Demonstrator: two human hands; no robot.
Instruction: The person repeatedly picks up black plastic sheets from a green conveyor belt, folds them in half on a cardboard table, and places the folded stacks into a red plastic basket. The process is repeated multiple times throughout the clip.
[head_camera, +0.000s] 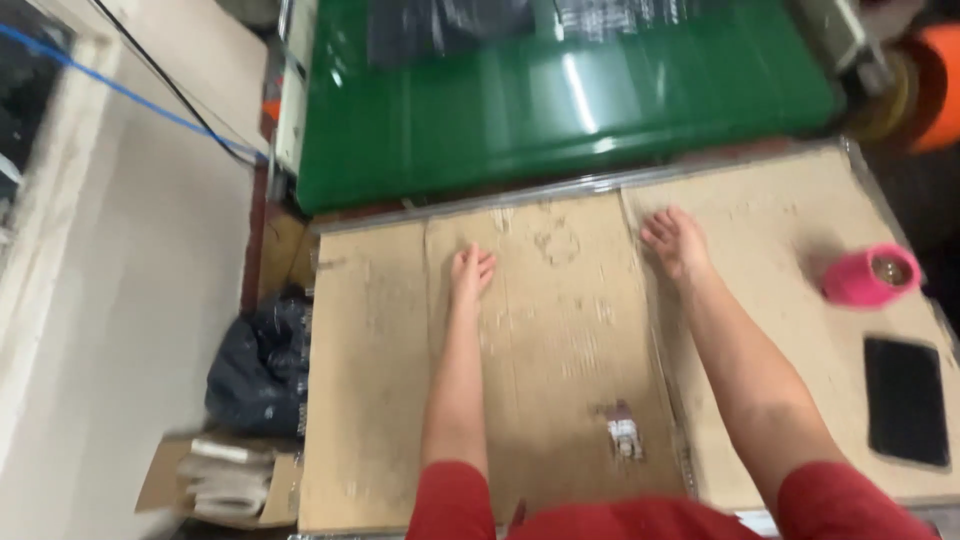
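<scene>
Both my arms reach forward over a table covered with flattened brown cardboard (560, 330). My left hand (470, 272) rests on the cardboard near its middle, fingers loosely together and holding nothing. My right hand (675, 240) lies further right and a little further away, also on the cardboard, with fingers spread and empty. Just beyond both hands runs a shiny green conveyor belt (560, 100). I wear red sleeves.
A pink roll of tape (868, 275) lies at the right, with a black phone (905, 400) nearer to me. A small torn label (624, 432) sticks on the cardboard. Left of the table sit a black plastic bag (260, 365) and an open carton (225, 480) on the floor.
</scene>
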